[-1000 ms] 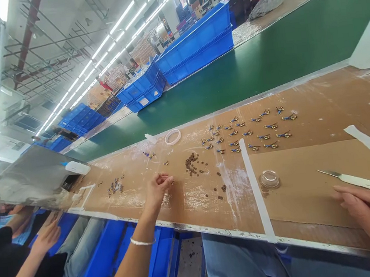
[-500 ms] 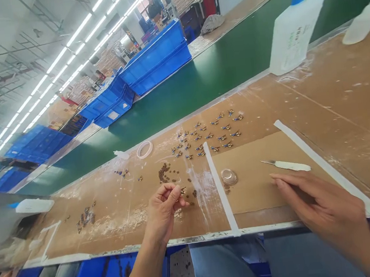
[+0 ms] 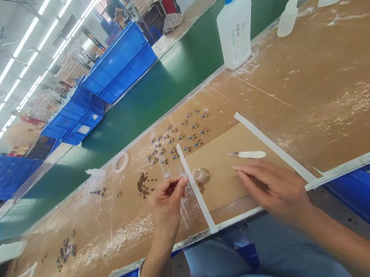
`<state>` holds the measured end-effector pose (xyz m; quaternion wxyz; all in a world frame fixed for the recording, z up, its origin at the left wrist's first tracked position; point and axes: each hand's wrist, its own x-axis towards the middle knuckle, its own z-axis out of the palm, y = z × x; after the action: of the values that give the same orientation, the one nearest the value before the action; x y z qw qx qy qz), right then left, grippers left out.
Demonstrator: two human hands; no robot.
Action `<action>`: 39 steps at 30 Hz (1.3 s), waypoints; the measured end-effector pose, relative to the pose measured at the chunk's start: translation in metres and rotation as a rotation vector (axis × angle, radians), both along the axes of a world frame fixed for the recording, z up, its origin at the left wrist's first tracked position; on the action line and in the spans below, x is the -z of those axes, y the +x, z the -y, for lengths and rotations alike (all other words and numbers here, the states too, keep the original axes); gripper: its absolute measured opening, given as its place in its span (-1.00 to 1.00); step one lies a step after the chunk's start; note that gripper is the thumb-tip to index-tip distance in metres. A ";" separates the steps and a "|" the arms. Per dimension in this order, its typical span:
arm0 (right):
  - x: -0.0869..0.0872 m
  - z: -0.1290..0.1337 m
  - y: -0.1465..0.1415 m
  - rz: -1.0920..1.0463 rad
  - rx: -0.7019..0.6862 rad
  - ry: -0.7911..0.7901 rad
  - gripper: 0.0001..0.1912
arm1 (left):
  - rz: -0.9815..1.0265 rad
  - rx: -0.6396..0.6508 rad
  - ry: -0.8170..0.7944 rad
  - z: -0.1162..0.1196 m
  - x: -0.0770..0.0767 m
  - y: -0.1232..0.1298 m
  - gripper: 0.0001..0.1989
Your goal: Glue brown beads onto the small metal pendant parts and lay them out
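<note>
My left hand [image 3: 169, 202] is pinched, thumb against forefinger, over the cardboard just left of a white tape strip [image 3: 197, 190]; whatever lies between its fingertips is too small to make out. My right hand [image 3: 272, 184] hovers at the cardboard sheet [image 3: 223, 191], thumb and forefinger stretched forward and slightly apart, with nothing visible between them. A white-handled knife [image 3: 251, 154] lies just beyond it. Between the hands stands a small clear cup [image 3: 201, 175]. Small brown discs [image 3: 142, 185] are heaped left of my left hand. Several blue-and-gold pieces [image 3: 180, 137] are spread farther back.
A white bottle with a blue cap [image 3: 236, 31] and a small squeeze bottle [image 3: 288, 15] stand at the back right. A tape roll [image 3: 120, 162] lies left. Beyond the green belt [image 3: 193, 60] are blue crates [image 3: 121, 66]. Dark parts [image 3: 65, 252] lie far left.
The view has swung, moving the bench and its items leftward in the picture. My left hand is now nearer the tape strip and the clear cup, still pinched. My right hand keeps much the same pose.
</note>
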<state>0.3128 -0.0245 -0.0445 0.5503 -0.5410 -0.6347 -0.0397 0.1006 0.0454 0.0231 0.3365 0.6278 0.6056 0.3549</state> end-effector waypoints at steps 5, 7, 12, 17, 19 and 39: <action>-0.002 0.000 0.001 -0.025 0.000 0.009 -0.76 | -0.077 0.021 -0.004 -0.006 -0.001 0.012 -0.84; -0.003 0.000 0.001 -0.034 -0.005 0.007 -0.77 | -0.094 0.024 -0.001 -0.008 -0.001 0.014 -0.85; -0.004 0.001 0.002 -0.040 -0.026 -0.020 -0.79 | -0.123 0.051 0.012 -0.009 -0.002 0.015 -0.87; -0.003 0.001 0.002 -0.046 -0.013 -0.006 -0.79 | -0.174 0.075 0.028 -0.009 -0.003 0.019 -0.87; -0.003 0.001 0.002 -0.052 -0.005 0.003 -0.78 | -0.178 0.081 0.034 -0.009 -0.005 0.021 -0.86; 0.007 0.007 0.001 0.051 0.082 -0.056 -0.79 | -0.200 -0.367 -0.044 0.045 0.021 -0.105 -0.72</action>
<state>0.3137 -0.0311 -0.0518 0.5165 -0.5804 -0.6269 -0.0584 -0.0045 0.0000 0.0023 0.2178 0.5317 0.7478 0.3328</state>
